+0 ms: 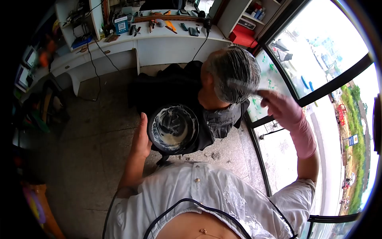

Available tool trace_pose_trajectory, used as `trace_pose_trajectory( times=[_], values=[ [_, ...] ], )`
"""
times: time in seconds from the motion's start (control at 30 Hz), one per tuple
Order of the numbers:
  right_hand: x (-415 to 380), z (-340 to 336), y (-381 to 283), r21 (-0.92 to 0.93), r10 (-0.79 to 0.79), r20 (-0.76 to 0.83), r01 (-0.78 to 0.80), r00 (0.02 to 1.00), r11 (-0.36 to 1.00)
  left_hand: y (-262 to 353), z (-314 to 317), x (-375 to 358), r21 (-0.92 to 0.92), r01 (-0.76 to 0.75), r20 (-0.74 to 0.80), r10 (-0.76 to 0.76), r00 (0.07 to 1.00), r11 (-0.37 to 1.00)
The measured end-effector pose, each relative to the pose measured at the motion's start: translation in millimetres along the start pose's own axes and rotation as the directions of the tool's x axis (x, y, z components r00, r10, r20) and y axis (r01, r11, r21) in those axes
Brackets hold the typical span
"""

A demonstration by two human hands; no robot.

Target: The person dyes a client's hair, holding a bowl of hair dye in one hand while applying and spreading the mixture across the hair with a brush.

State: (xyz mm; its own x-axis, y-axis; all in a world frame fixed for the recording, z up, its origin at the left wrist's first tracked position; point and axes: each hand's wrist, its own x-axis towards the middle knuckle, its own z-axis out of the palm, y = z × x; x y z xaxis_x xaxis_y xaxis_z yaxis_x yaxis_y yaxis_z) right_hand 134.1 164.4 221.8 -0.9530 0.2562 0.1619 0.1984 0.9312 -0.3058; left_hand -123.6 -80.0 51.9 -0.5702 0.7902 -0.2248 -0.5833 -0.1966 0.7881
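Note:
My left hand holds a black mixing bowl from its left side, with the thumb up along the rim. Pale cream lies in the bowl and is smeared up its inner wall. In a pink glove, my right hand is closed around a dark-handled hair dye brush. The brush's working end lies against the back of a seated person's head; blur hides its exact shape. Streaks of cream coat that person's short, dark grey hair. A black cape covers the person's body.
A white counter runs along the wall, bearing combs, clippers and a hair dryer. A cord hangs from the dryer. A red box sits on the right. Glass panels with dark frames stand close to my right arm.

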Motion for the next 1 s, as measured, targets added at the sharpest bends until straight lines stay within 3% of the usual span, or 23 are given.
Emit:
trace_pose_trajectory(
  times=[0.03,0.1,0.2,0.33,0.43,0.5,0.6,0.73,0.83,0.9,1.0],
  values=[
    [9,-13,-10,0.017,0.117,-0.074,-0.116,0.99,0.993,0,-2,0,0.008,0.013,0.023,-0.013,1.0,1.0],
    [32,-28,-11,-0.239,0.009,-0.244,-0.069,0.97,0.969,0,-4,0,0.014,0.029,0.049,-0.029,0.998,0.999],
    [53,-33,12,-0.223,0.076,-0.372,-0.169,0.925,0.96,-1,-4,0,-0.014,0.024,0.067,-0.023,0.997,1.0],
    [96,-49,43,-0.257,0.258,-0.255,-0.322,0.932,0.911,-15,-15,5,-0.02,0.035,-0.022,-0.036,0.999,0.999],
    [116,-47,52,-0.24,0.237,-0.278,-0.307,0.931,0.921,-19,-16,6,-0.035,0.061,-0.064,-0.063,0.996,0.998],
    [124,-45,55,-0.551,0.004,-0.222,-0.129,0.975,0.824,-17,-10,4,-0.088,0.022,-0.068,-0.028,0.997,0.996],
    [126,-41,66,-0.655,-0.121,-0.16,-0.013,0.98,0.755,-16,-9,2,-0.061,0.018,-0.091,-0.023,0.996,0.998],
    [106,-51,53,-0.683,-0.172,-0.097,0.06,0.98,0.728,-19,-15,3,-0.006,0.048,-0.079,-0.049,0.996,0.999],
    [100,-64,41,-0.581,-0.09,-0.078,0.028,0.993,0.814,-19,-18,5,-0.018,0.051,-0.053,-0.052,0.997,0.999],
    [108,-63,51,-0.621,-0.194,-0.169,0.048,0.966,0.782,-21,-22,8,-0.052,0.072,-0.037,-0.074,0.997,0.996],
    [121,-51,50,-0.674,-0.211,-0.152,0.056,0.966,0.737,-20,-21,9,-0.056,0.068,-0.035,-0.07,0.997,0.996]
  ],
)
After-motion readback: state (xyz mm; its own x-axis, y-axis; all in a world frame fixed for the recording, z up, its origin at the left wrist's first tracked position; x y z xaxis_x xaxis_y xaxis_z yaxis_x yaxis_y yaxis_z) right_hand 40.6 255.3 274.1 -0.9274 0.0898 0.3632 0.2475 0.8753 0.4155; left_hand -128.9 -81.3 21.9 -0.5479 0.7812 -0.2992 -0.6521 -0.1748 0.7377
